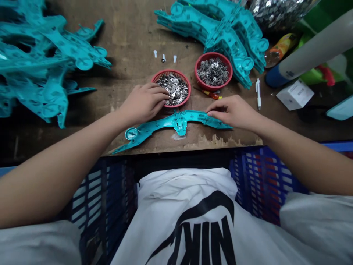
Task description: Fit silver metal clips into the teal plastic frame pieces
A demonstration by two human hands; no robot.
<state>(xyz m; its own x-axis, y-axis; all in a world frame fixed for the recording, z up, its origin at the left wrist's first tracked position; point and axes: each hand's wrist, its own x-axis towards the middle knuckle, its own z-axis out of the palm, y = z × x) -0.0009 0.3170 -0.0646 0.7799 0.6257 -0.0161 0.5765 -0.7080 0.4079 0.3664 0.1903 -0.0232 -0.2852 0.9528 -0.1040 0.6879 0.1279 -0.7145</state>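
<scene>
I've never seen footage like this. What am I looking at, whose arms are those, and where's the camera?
This picture comes from a camera worn on a person's head, looking down past their chest at a wooden workbench. The arms are theirs. Their right hand rests on a teal plastic part; the fingers of their left hand lie in a red basket of small silvery metal pieces. A second red basket and piles of teal parts lie beyond.
</scene>
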